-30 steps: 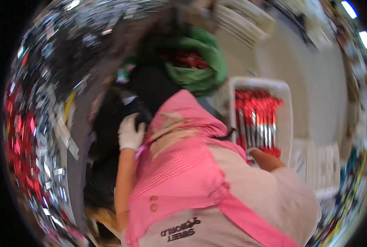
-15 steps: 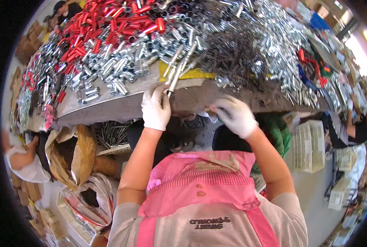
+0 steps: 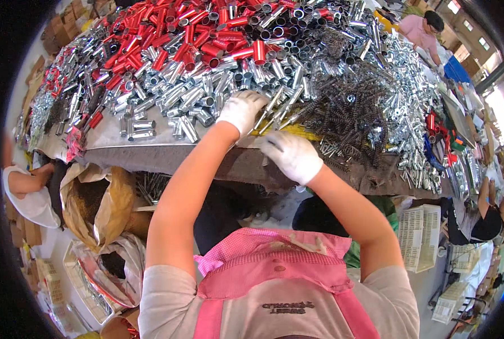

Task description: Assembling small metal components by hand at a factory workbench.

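Observation:
My left hand (image 3: 243, 113), in a white glove, reaches over the table edge into the heap of short silver tubes (image 3: 181, 93). Its fingers bend down at the tubes, and what lies under the tips is hidden. Several slim silver rods (image 3: 279, 112) lie just right of it on a yellow cloth (image 3: 302, 130). Lower and to the right, my gloved right hand (image 3: 292, 158) hovers by the table's front edge, fingers curled together; anything between them is too small to make out.
Red tubes (image 3: 201, 37) pile up behind the silver ones. Dark coil springs (image 3: 348, 110) and small silver parts (image 3: 418, 121) heap up rightward. A brown sack (image 3: 96, 198) stands below left, a white crate (image 3: 418, 237) below right. Another person (image 3: 424, 34) is at the far right.
My left hand has moved forward and right from the table edge, away from the rods, to the silver tubes. My right hand has moved left and in toward it. The view has shifted slightly.

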